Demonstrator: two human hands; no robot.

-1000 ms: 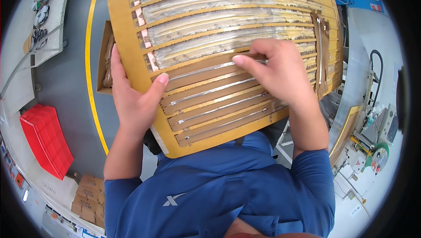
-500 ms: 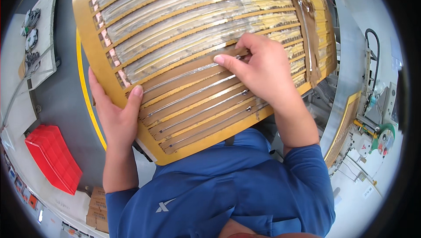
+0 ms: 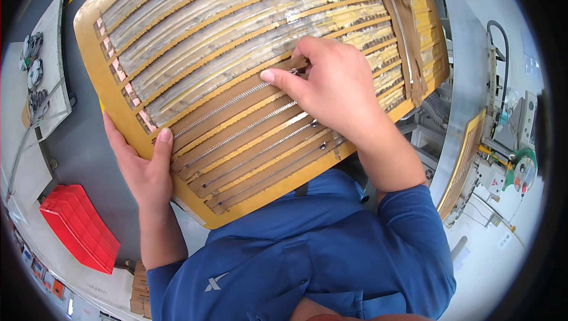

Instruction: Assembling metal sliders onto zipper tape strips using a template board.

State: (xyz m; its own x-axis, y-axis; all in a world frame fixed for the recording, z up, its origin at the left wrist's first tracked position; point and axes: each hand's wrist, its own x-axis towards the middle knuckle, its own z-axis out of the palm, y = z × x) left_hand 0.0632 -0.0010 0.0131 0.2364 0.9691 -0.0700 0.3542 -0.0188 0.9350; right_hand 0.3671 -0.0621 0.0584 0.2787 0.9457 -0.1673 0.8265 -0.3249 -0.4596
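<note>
Yellow and stiff-looking, a slotted board (image 3: pixel 92 43) slants across the person's front, its near edge close to the blue shirt (image 3: pixel 254 262), probably so that the rows lie within easy reach. Four brown zippers lie in slots toward its near left corner: the first zipper (image 3: pixel 222 109) farthest from the body, then the second zipper (image 3: pixel 241 135), the third zipper (image 3: pixel 258 156) and the fourth zipper (image 3: pixel 272 174) closest to the near edge. Each is stretched along its slot, apparently so that the slot keeps it straight.

The left hand (image 3: pixel 145 173) clasps the board's left edge, thumb on the upper face and fingers around the outside, seemingly to steady it. The right hand (image 3: pixel 334 78) is nearly closed, pinching the slider end of the first zipper between thumb and curled fingers; the hand hides part of that end. It also covers the far end of the second zipper.

A loose zipper (image 3: pixel 403 31) lies crosswise over the rows near the board's right edge, perhaps parked there to stay handy. Cloudy film (image 3: pixel 236 34) covers the farther slots.
</note>
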